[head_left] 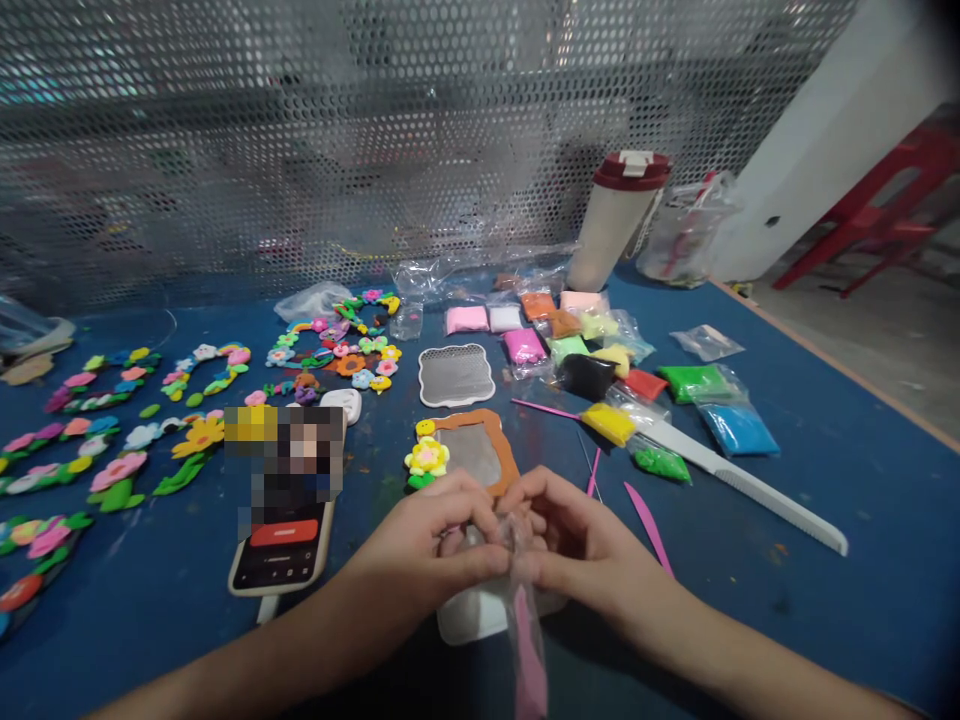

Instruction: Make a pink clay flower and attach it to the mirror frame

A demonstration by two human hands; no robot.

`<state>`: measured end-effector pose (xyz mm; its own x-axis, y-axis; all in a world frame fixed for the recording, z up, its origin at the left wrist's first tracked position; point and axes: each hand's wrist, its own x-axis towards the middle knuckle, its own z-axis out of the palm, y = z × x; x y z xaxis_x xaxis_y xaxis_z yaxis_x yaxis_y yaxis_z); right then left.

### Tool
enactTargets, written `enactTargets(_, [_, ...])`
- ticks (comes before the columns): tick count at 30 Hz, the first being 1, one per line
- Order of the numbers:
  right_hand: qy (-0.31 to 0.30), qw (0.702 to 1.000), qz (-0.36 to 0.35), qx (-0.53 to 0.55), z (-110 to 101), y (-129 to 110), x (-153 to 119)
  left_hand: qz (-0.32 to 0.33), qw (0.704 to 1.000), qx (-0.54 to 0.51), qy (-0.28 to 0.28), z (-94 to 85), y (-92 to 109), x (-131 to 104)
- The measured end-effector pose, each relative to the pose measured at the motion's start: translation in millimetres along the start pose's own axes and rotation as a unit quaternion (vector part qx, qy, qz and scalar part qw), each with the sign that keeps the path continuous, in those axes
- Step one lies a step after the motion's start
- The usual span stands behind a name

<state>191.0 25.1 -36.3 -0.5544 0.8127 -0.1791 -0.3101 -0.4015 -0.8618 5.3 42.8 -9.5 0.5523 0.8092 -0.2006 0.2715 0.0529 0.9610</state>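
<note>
My left hand [450, 530] and my right hand [574, 530] meet at the lower middle of the view. Both pinch the gathered part of a clear plastic bag of pink clay [530, 655], whose pink end hangs down toward me. Fingers cover much of the bag's top. Beneath my hands lies a small white-edged plate [472, 622], partly hidden. Just beyond them is a mirror with a brown clay border [496, 430], bearing a yellow clay flower [427, 457] and a yellow smiley button [425, 430] on its left side. Behind it lies a bare white-rimmed mirror [456, 375].
Packets of coloured clay, such as a black one [587, 375] and a blue one [741, 428], lie to the right. Near them are a white serrated knife [742, 480] and a pink clay knife [649, 527]. A phone [289, 545], decorated frames [202, 370] and a tumbler [615, 220] surround the work.
</note>
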Motion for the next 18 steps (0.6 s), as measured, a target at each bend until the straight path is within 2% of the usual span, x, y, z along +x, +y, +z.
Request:
enactTargets(4, [-0.012,0.999,0.017,0.026,0.7,-0.3,-0.8,-0.044,0.994,-0.094,0.02,2.2,0.1,0.4])
enactTargets(7, [-0.007,0.997,0.012,0.071,-0.1,-2.7,-1.9,-0.093,0.973,-0.21,-0.017,3.3,-0.6,-2.5])
enactTargets(10, [-0.01,0.988,0.018,0.152,-0.1,-5.3,-3.0,-0.106,0.934,-0.335,-0.059,4.5,-0.4,-5.5])
enactTargets(14, [-0.046,0.974,0.053,0.216,2.3,-7.7,-4.8,-0.103,0.921,-0.361,-0.105,5.4,1.1,-6.1])
enactTargets(16, [-0.064,0.973,0.052,0.216,3.1,-7.2,-5.1,-0.111,0.922,-0.35,-0.125,5.9,0.7,-6.0])
enactTargets(18, [-0.085,0.972,0.05,0.211,2.5,-4.5,-4.5,-0.117,0.928,-0.331,-0.124,6.4,-1.1,-6.0])
